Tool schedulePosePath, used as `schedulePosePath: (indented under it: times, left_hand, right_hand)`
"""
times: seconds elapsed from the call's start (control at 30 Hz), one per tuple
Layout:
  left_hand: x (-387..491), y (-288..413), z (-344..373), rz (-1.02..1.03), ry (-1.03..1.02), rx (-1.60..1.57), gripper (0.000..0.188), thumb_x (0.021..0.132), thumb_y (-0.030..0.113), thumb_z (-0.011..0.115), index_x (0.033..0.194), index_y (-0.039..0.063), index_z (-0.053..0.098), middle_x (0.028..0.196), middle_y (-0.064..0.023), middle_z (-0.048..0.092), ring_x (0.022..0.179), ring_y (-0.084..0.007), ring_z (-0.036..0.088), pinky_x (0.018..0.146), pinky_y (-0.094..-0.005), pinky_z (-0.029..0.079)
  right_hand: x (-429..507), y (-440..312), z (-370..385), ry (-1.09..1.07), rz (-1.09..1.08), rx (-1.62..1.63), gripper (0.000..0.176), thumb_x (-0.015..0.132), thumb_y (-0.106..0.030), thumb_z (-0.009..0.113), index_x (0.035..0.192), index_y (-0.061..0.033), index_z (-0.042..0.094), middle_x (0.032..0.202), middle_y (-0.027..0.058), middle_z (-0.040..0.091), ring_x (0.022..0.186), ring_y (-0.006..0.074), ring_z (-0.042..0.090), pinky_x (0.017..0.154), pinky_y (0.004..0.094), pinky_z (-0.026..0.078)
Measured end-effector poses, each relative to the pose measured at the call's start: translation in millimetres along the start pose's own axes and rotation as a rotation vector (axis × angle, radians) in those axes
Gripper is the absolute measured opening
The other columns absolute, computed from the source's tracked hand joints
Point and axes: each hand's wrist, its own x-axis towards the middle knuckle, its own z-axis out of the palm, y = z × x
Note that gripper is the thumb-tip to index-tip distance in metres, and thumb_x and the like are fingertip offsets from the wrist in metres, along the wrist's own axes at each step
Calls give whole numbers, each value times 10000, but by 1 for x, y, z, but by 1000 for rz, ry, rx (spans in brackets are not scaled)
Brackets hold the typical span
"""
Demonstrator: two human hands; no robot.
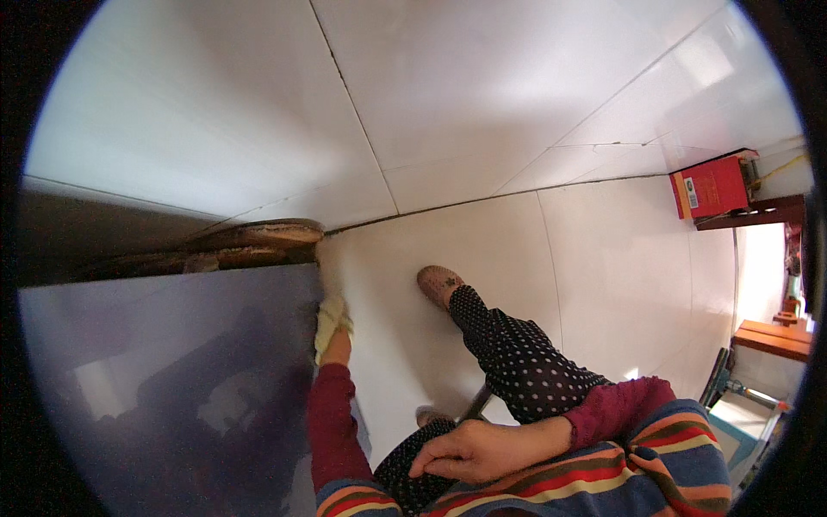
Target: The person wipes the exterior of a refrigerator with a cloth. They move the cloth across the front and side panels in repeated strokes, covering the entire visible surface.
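Note:
My left hand (335,346) reaches forward, mostly covered by a pale yellow-green cloth (333,320) that lies against the edge of a glossy purple-grey panel (194,362). Its fingers are hidden by the cloth. My right hand (455,450) rests over my thigh in polka-dot trousers (530,362), with the fingers curled loosely and nothing visible in them. A pink clog (438,284) on one foot stands on the pale tiled floor (381,297).
Behind the panel, dark worn boards (278,232) stand in a gap near the tiled wall (452,97). At right are a red box (714,187) by the wall, an orange-brown wooden ledge (772,339) and a metal-framed item (743,400).

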Motion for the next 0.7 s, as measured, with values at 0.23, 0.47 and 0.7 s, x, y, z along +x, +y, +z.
schedulePosePath:
  times: [0.23, 0.47, 0.7]
  left_hand:
    - [-198, 79, 32, -4, -244, -239, 292, 933, 131, 461, 1098, -19, 651, 1182, -214, 629, 1119, -332, 590, 966, -423, 464]
    - [-393, 169, 34, -221, -345, -463, 286, 943, 130, 457, 1095, -10, 654, 1134, -214, 654, 1064, -319, 628, 924, -433, 498]
    - [-571, 246, -52, -990, -384, -600, 331, 946, 265, 459, 1120, 29, 613, 1104, -213, 635, 988, -321, 638, 864, -453, 528]
  right_hand:
    - [1, 14, 6, 21, -11, -192, 188, 943, -170, 552, 1062, -85, 670, 933, 138, 706, 831, 282, 683, 750, 361, 525]
    - [5, 24, -1, -39, 144, -223, 225, 962, -199, 535, 1092, -80, 676, 727, 101, 651, 562, 184, 584, 534, 322, 491]
    - [19, 65, -4, -21, 189, -222, 221, 951, -233, 567, 1063, -81, 682, 590, 71, 566, 400, 133, 471, 361, 302, 387]
